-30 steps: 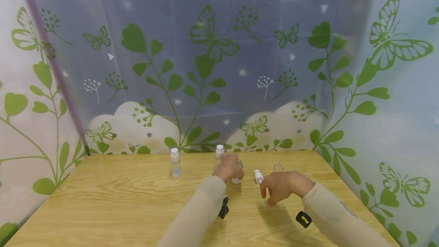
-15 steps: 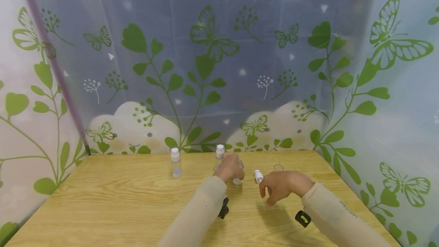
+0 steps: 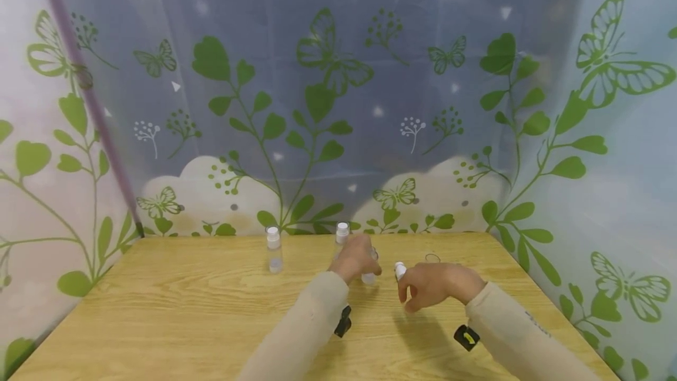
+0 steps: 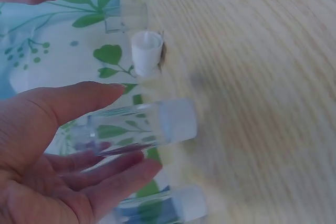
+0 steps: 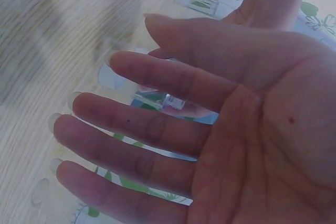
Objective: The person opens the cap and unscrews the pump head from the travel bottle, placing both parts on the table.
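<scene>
Little has moved: the right hand [image 3: 433,283] has edged in over the white pump top [image 4: 146,52], hiding more of it from the head view, while the left hand [image 3: 355,256] stays at the clear bottle [image 4: 142,125]. The step in hand looks like steadying that bottle and reaching for the pump top; the next move calls for a light pinch on it. Thumb and fingers of the left hand curve round the bottle, how firmly one cannot tell; the right hand's fingers are spread, holding nothing. Upright on the worktop [image 3: 185,310], the bottle is see-through, topless, milky white at its lower end. The pump top lies on its side, a clear cap [image 4: 128,18] near it.
</scene>
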`<state>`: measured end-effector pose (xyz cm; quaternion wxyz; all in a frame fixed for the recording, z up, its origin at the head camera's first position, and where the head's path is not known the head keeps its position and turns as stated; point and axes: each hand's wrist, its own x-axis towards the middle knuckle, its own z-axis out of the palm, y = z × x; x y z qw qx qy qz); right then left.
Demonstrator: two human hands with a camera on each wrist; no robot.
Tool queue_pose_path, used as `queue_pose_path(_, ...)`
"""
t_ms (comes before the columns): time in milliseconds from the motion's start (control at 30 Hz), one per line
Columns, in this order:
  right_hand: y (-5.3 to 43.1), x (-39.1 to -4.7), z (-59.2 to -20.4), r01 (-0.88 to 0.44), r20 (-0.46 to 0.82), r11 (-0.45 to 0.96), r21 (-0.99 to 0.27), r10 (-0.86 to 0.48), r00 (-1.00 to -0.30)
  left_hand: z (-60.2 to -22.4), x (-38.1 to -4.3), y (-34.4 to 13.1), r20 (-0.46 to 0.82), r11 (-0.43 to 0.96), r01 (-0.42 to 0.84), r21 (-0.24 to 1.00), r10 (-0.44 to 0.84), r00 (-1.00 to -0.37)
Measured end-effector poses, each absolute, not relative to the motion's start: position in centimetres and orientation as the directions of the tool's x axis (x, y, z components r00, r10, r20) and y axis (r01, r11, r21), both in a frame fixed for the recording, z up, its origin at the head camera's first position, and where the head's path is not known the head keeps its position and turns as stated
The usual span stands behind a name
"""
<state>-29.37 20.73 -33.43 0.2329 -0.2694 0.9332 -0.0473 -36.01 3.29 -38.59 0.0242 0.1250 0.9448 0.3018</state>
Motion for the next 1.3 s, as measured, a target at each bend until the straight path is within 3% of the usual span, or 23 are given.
queue_pose_path(400, 20.7, -29.4, -33.1, -0.458, -0.408, 0.850, -0.260, -0.526, -0.746, -36.0, -35.0, 0.0, 0.029, 0.815, 0.258, 0.519, 0.285, -0.958)
queue_pose_path(700, 20.7, -29.2, -33.3, -0.465, -0.393, 0.842, -0.274, -0.540, -0.744, -36.9, -36.1, -3.4, -0.079, 0.852, 0.110, 0.512, 0.174, -0.982)
queue_pose_path(1033, 20.4, -29.3, -33.4, -0.468, -0.406, 0.836, -0.287, -0.548, -0.731, -39.8, -38.2, -4.2, -0.050, 0.773, 0.048, 0.632, 0.102, -0.994)
queue_pose_path(1300, 20.5, -29.2, -33.5, -0.458, -0.414, 0.842, -0.286, -0.540, -0.733, -41.1, -39.0, -2.8, 0.011, 0.698, 0.068, 0.713, 0.086, -0.996)
